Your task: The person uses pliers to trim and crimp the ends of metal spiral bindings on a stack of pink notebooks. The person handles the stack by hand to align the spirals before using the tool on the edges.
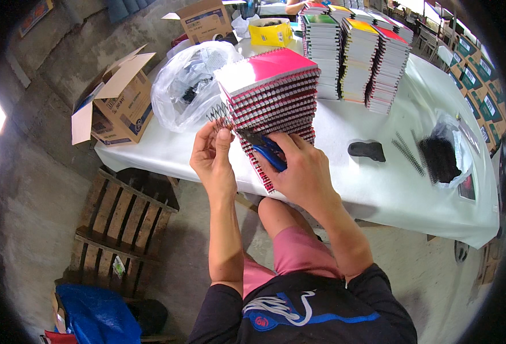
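A tall stack of spiral notebooks [276,94] with a pink-red top cover stands in front of me at the table's near edge. Black wire coils stick out from its left corner. My left hand [212,152] pinches these coil ends [221,117] between thumb and fingers. Wrapped round blue-handled cutting pliers [271,153], my right hand [301,169] is pressed close to the stack's front side. The pliers' dark jaws are at the coil ends beside my left fingertips. Whether the jaws are closed on a wire is too small to tell.
More notebook stacks [359,57] stand at the back of the white-covered table [344,189]. To the left are a clear plastic bag [170,86] and open cardboard boxes [121,109]. Loose black coils [439,159] and a dark pouch-like item [366,151] lie at right. A wooden pallet [121,218] is below left.
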